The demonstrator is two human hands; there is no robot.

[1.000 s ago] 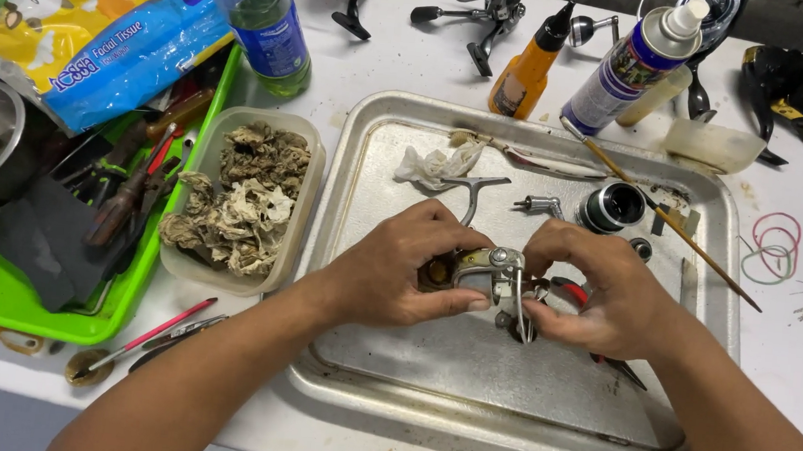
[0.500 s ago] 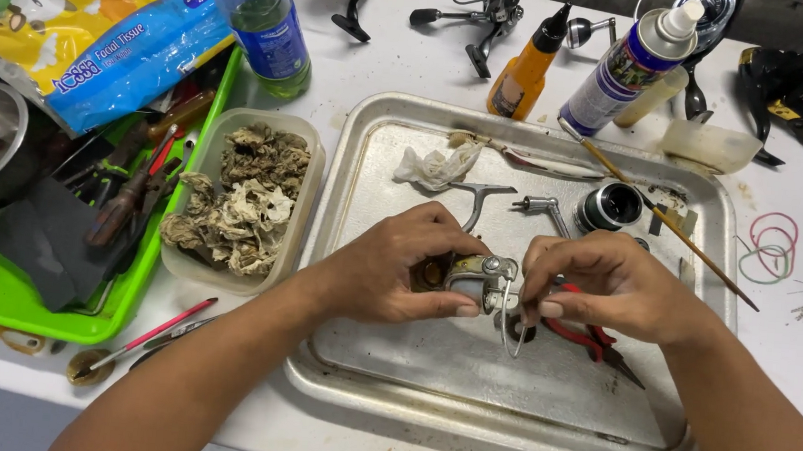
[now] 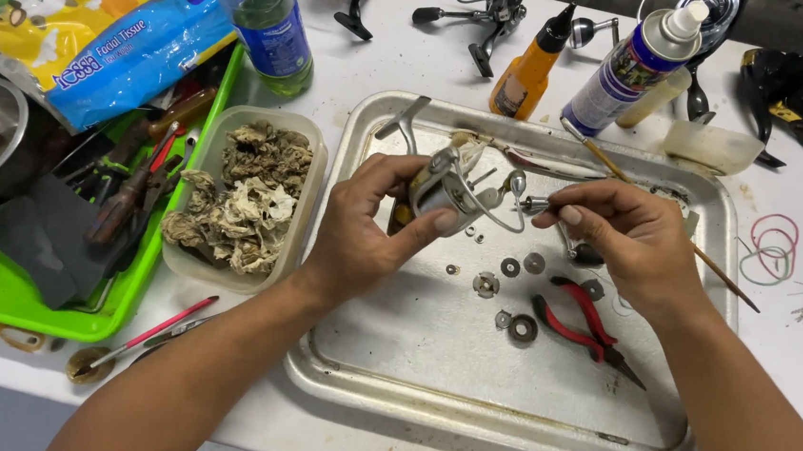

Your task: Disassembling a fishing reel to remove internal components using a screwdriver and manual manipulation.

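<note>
My left hand [image 3: 368, 223] grips a metal fishing reel body [image 3: 447, 189], lifted a little above a metal tray [image 3: 428, 371]. My right hand [image 3: 625, 238] pinches a small metal part [image 3: 529, 205] at the end of the reel's wire bail. Several small washers and gears [image 3: 502, 286] lie loose on the tray below the reel. Red-handled pliers [image 3: 589, 328] lie on the tray under my right wrist.
A clear tub of dirty wadded tissue [image 3: 246, 194] stands left of the tray. A green tray of hand tools [image 3: 88, 201] sits further left. A spray can [image 3: 629, 67], an orange bottle [image 3: 528, 68], a blue-labelled bottle [image 3: 270, 19], a tissue pack [image 3: 102, 25] and other reels [image 3: 799, 85] line the back.
Both hands lifted the reel up and away from the tray floor. The washers and the pliers, which the hands covered before, now lie in plain view.
</note>
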